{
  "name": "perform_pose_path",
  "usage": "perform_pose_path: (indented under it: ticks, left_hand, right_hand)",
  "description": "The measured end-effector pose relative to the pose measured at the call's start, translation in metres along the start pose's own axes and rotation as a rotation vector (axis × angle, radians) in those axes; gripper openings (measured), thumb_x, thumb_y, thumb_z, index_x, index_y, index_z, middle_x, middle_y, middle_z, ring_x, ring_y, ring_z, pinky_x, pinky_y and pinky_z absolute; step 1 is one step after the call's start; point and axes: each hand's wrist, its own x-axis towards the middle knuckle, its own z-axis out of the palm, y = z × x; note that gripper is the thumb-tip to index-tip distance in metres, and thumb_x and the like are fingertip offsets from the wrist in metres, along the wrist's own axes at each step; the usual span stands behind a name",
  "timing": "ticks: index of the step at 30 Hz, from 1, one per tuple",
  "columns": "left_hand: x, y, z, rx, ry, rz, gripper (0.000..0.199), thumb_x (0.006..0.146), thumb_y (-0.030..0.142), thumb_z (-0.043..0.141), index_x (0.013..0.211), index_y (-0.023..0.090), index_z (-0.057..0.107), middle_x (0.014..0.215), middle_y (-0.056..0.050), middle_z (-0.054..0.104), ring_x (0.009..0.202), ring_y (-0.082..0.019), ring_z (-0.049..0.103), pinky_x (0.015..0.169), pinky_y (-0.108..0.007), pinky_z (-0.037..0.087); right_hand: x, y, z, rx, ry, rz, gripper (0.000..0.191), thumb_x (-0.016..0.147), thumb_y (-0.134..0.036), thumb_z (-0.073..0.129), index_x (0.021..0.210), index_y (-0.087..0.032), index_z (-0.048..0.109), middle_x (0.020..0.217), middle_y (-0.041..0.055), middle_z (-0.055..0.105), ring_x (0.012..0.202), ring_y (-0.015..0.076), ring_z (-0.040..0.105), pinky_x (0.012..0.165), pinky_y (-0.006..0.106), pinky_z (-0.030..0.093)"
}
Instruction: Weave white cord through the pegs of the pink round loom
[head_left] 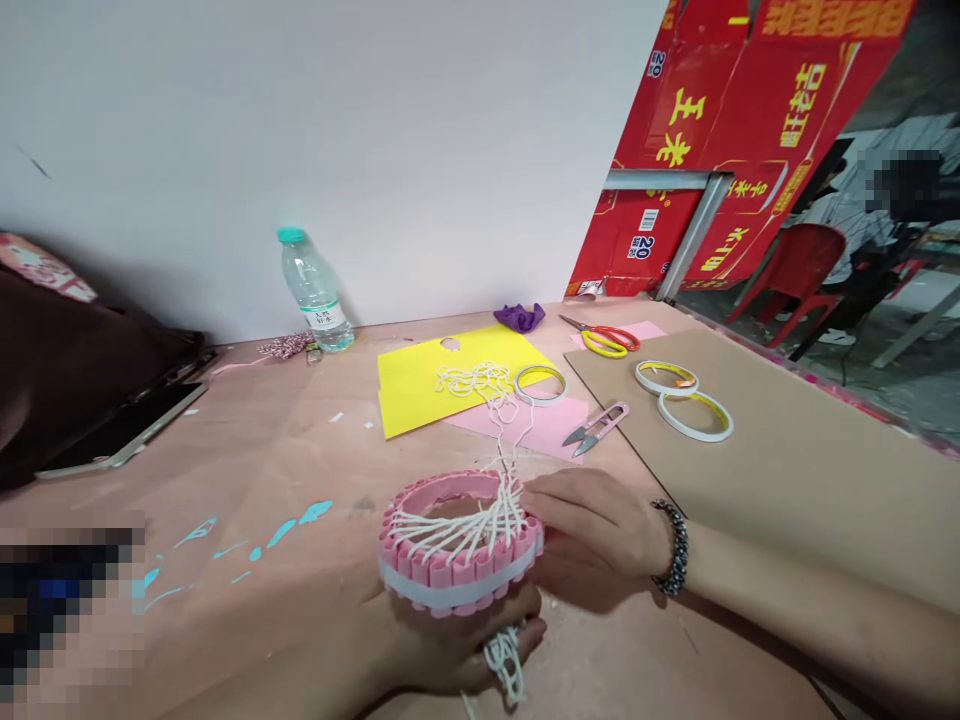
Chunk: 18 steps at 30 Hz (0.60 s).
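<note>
A ring of pink rolled-paper loops (450,570), banded with white tape, sits tilted in front of me. White yarn (469,530) is strung across its opening, fanning out from the right side. My left hand (450,640) is closed under the near side of the ring, with a small bundle of white yarn (506,665) hanging from its curled fingers. Against the ring's right side, my right hand (592,530) is closed, fingertips where the strands gather; some of its fingers are hidden. A loose tail of yarn (474,380) runs from there to a yellow sheet (405,400).
Beyond the ring lie pink-handled thread snips (596,430), a roll of tape (540,385), and red-and-yellow scissors (604,338). Two tape rolls (696,416) rest on brown board at right. A water bottle (311,290) stands by the white wall, near a dark bag (90,350).
</note>
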Motion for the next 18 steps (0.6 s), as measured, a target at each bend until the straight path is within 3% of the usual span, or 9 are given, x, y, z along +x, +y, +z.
perform_pose_path:
  ticks: [5,8,11,14,15,17,18]
  left_hand:
    - [0.0,0.003,-0.005,0.001,-0.002,0.002,0.008,0.082,0.031,0.051,0.084,0.023,0.053,0.064,0.002,0.057,0.053,-0.012,0.045,0.052,-0.027,0.033]
    - [0.007,0.002,-0.017,-0.115,-0.029,0.022,0.024,0.076,0.037,0.056,0.094,0.022,0.055,0.076,-0.002,0.063,0.068,-0.016,0.054,0.067,-0.028,0.042]
    - [0.014,-0.005,-0.032,-0.247,-0.03,0.09,0.038,0.07,0.042,0.062,0.102,0.021,0.057,0.085,-0.007,0.065,0.085,-0.023,0.057,0.089,-0.039,0.041]
    - [0.012,-0.021,-0.035,-0.497,-0.046,0.092,0.054,0.062,0.048,0.073,0.107,0.023,0.056,0.089,-0.007,0.065,0.084,-0.021,0.057,0.081,-0.033,0.045]
    - [0.009,-0.026,-0.033,-0.593,0.008,0.053,0.059,0.058,0.053,0.075,0.106,0.023,0.056,0.089,-0.007,0.064,0.081,-0.02,0.057,0.078,-0.032,0.046]
    - [0.0,-0.036,-0.027,-0.803,0.364,-0.099,0.067,0.049,0.071,0.07,0.092,0.021,0.058,0.078,-0.004,0.059,0.071,-0.017,0.054,0.067,-0.029,0.046]
    - [-0.003,-0.039,-0.024,-0.878,0.522,-0.242,0.063,0.053,0.074,0.065,0.088,0.021,0.057,0.078,-0.003,0.057,0.07,-0.016,0.053,0.065,-0.027,0.045]
  right_hand:
    - [-0.001,0.001,0.0,0.012,-0.01,0.022,0.055,0.089,-0.028,0.053,0.139,-0.015,0.036,0.108,0.0133,0.064,0.097,0.0212,0.061,0.078,0.033,0.053]
    - [0.0,0.005,-0.002,0.05,0.027,0.14,0.044,0.091,-0.022,0.05,0.134,-0.019,0.041,0.108,0.0114,0.062,0.1,0.0198,0.059,0.082,0.033,0.052]
    - [0.002,0.016,-0.002,0.115,0.124,0.42,0.03,0.09,-0.021,0.053,0.119,-0.022,0.053,0.101,0.0081,0.061,0.09,0.0178,0.059,0.077,0.033,0.052]
    - [0.002,0.03,0.0,0.352,0.292,0.774,0.026,0.086,-0.03,0.059,0.11,-0.02,0.056,0.089,0.0047,0.062,0.074,0.0146,0.061,0.067,0.029,0.052]
    - [0.001,0.033,0.001,0.47,0.337,0.863,0.028,0.086,-0.033,0.06,0.11,-0.02,0.055,0.086,0.0037,0.063,0.071,0.014,0.062,0.064,0.027,0.052]
    - [0.001,0.039,0.003,0.66,0.38,0.975,0.031,0.085,-0.037,0.061,0.109,-0.019,0.055,0.082,0.0025,0.064,0.068,0.0136,0.064,0.062,0.026,0.053]
    - [0.001,0.04,0.004,0.712,0.385,0.994,0.031,0.085,-0.038,0.061,0.109,-0.019,0.055,0.082,0.0024,0.065,0.068,0.0136,0.064,0.063,0.026,0.053]
